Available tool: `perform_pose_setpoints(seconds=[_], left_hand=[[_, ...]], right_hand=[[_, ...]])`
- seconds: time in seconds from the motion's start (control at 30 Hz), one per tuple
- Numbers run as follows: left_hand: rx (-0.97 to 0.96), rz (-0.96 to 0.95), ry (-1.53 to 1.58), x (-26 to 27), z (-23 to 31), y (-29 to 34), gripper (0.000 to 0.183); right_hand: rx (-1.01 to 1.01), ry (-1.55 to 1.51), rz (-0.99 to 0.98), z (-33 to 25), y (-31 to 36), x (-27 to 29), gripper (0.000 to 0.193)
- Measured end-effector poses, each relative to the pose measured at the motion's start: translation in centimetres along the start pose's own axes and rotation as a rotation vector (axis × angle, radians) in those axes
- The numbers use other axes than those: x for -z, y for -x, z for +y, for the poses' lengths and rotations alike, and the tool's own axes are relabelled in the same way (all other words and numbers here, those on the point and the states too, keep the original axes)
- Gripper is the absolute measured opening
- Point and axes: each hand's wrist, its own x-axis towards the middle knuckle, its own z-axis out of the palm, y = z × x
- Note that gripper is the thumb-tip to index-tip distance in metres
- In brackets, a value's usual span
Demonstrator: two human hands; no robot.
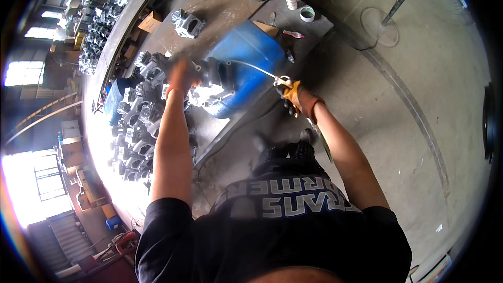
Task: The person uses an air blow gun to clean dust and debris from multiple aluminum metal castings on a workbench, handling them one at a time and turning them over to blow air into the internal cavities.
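My left hand [181,75], in an orange work glove, is closed at the left side of a grey metal casting [214,90] on the blue plastic sheet or drum [254,47]. Motion blurs its fingers, so the exact grip is hard to see. My right hand [304,99], in a yellow and brown glove, is wrapped round an air blow gun [283,80]. The gun's long thin nozzle [254,66] points left at the casting, its tip close to the casting's upper edge. A hose [324,139] hangs below that hand.
Many similar castings [137,131] crowd the table to the left, and a single one [187,24] stands farther back. A spray can [291,0], a tape roll [307,14] and a red tube [293,34] lie at the far right corner. A stand with a round base [379,27] is on the floor.
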Motion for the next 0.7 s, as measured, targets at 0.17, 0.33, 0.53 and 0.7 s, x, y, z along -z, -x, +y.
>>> perform_pose_setpoints(seconds=[0.17, 0.33, 0.53, 0.7], left_hand=[[0.124, -0.263, 0.060, -0.9, -2.8, -2.0, 0.112], [0.074, -0.224, 0.109, -0.3, -2.3, -1.3, 0.107], [-0.047, -0.055, 0.019, 0.6, -0.2, 0.0, 0.061], [-0.100, 0.079, 0.074, 1.1, 1.2, 1.4, 0.011]], right_hand=[[0.045, -0.063, -0.060, 0.6, 1.5, -1.4, 0.014], [0.029, 0.049, -0.033, 1.7, 0.0, 0.5, 0.020], [0.092, 0.125, -0.008, 2.4, -0.1, -1.1, 0.023], [-0.076, 0.011, -0.037, 3.8, -0.8, 1.6, 0.021]])
